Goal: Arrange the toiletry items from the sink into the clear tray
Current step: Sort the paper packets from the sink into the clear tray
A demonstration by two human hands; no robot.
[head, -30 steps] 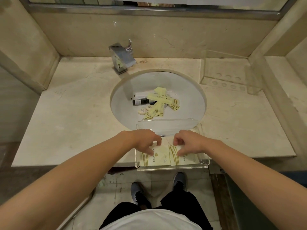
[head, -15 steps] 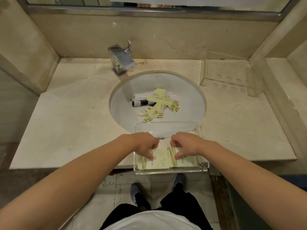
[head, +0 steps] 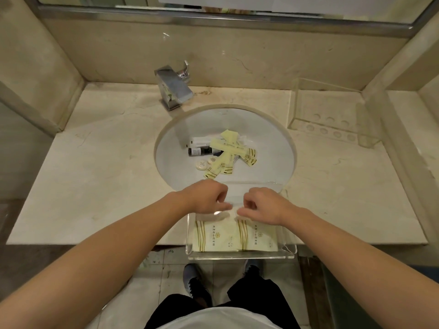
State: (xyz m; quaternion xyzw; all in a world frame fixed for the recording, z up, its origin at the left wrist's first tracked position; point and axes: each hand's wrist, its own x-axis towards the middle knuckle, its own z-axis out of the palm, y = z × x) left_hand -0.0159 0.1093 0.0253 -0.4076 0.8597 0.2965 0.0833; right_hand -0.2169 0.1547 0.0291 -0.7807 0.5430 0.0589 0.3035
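A clear tray (head: 240, 257) sits at the counter's front edge, overhanging it, just in front of the sink (head: 273, 148). Two flat yellow packets (head: 215, 236) (head: 257, 236) lie side by side in it. My left hand (head: 204, 198) and right hand (head: 263, 205) hover over the tray's far part with fingers loosely curled, fingertips blurred and close together, nothing visibly held. In the sink lie several yellow sachets (head: 228, 148), a dark bottle (head: 202, 151), a white tube (head: 202, 140) and two round soaps (head: 202, 165).
A chrome faucet (head: 173, 87) stands behind the sink. A clear acrylic holder (head: 332, 129) with round holes stands at the back right of the marble counter (head: 95, 174). A mirror runs along the top. My shoes and the tiled floor show below.
Both hands have lifted off the two packets and shifted toward the tray's far edge near the sink. The packets stay flat in the tray.
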